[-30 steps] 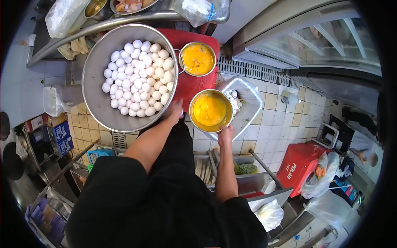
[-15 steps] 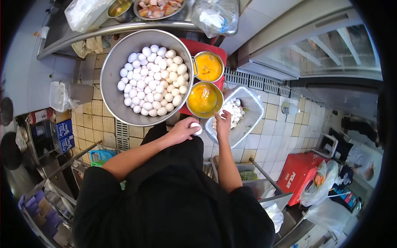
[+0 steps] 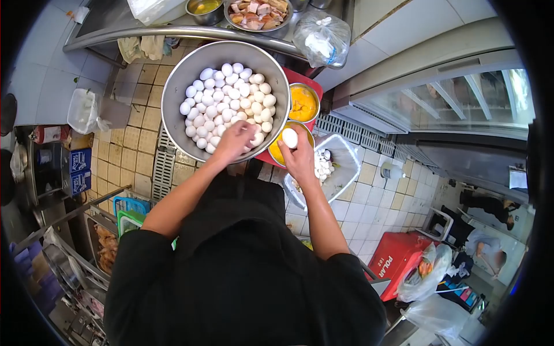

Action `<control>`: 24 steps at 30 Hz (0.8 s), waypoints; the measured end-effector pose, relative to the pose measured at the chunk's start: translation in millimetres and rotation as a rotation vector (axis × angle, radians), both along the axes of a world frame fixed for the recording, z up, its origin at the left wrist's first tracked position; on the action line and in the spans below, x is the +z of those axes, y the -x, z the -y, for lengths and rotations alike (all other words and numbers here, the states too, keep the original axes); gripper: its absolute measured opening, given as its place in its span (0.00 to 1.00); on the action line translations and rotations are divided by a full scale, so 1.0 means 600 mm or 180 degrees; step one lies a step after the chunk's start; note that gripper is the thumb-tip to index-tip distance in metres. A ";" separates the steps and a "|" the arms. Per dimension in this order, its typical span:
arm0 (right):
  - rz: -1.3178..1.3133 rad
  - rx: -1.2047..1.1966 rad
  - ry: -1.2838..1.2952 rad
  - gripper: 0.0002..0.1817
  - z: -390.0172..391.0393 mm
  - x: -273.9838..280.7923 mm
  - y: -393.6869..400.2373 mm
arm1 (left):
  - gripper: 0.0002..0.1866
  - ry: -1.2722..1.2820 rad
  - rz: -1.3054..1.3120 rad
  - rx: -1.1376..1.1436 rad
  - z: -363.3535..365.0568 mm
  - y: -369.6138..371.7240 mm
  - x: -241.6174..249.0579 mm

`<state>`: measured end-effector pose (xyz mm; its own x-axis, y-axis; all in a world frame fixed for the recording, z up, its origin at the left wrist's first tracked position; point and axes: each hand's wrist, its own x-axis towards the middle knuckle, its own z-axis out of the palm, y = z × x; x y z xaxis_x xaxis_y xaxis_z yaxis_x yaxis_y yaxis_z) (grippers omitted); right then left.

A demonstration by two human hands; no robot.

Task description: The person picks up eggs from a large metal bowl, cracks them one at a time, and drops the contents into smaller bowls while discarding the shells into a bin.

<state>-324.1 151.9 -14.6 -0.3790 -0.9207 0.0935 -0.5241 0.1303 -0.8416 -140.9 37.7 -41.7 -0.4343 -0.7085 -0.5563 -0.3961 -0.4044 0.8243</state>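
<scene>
Diced meat [image 3: 258, 14] and a tied bag [image 3: 321, 43] share a steel counter [image 3: 109, 26]. At right, a glass-fronted fridge [image 3: 430, 75] stands near a jug [image 3: 392, 170] on the tiles [image 3: 375, 216]; beyond, a stuffed bag [image 3: 425, 275] rests beside a red cooler [image 3: 392, 256] marked "POLAR." Blue boxes [image 3: 79, 162] sit far left.

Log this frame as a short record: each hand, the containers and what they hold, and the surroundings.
Left hand: the left hand is in the steel pot, at the eggs; grip unclear
Right hand: the right hand holds a white egg above the near bowl
Bowls: near bowl and far bowl both contain yellow-orange egg
Bin: the bin contains white shells
Surroundings: red cooler on the right; tiled floor
</scene>
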 end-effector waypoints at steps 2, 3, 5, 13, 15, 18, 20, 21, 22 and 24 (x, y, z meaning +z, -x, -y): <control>-0.0365 0.0097 0.0252 0.26 0.014 -0.032 -0.004 | 0.23 0.0156 0.0255 0.0150 0.012 -0.047 -0.028; -0.0389 0.0129 0.0136 0.26 0.017 -0.058 -0.002 | 0.22 0.0176 0.0371 0.0103 0.012 -0.065 -0.036; -0.0435 0.0182 -0.0107 0.26 0.018 -0.094 -0.001 | 0.22 0.0205 0.0604 -0.0006 0.001 -0.096 -0.049; 0.0277 -0.0861 -0.0375 0.22 -0.051 -0.127 0.035 | 0.21 0.1013 0.0603 -0.0401 -0.016 -0.094 -0.048; 0.0288 -0.0891 -0.0599 0.20 -0.061 -0.135 0.038 | 0.21 0.0963 0.0758 -0.0570 -0.017 -0.087 -0.032; -0.0008 -0.0712 -0.0697 0.20 -0.069 -0.135 0.046 | 0.20 0.0986 0.0984 -0.0832 -0.017 -0.084 -0.024; -0.0469 -0.0580 -0.0545 0.20 -0.074 -0.134 0.048 | 0.21 0.0991 0.1181 -0.1089 -0.017 -0.083 -0.021; -0.0400 -0.0617 -0.0525 0.20 -0.074 -0.127 0.047 | 0.21 0.0974 0.1304 -0.1260 -0.015 -0.081 -0.017; -0.0331 -0.0648 -0.0503 0.20 -0.073 -0.120 0.047 | 0.21 0.0956 0.1428 -0.1425 -0.013 -0.080 -0.015; -0.0293 -0.0713 -0.0454 0.21 -0.068 -0.100 0.045 | 0.22 0.0801 0.1421 -0.1532 -0.009 -0.078 -0.019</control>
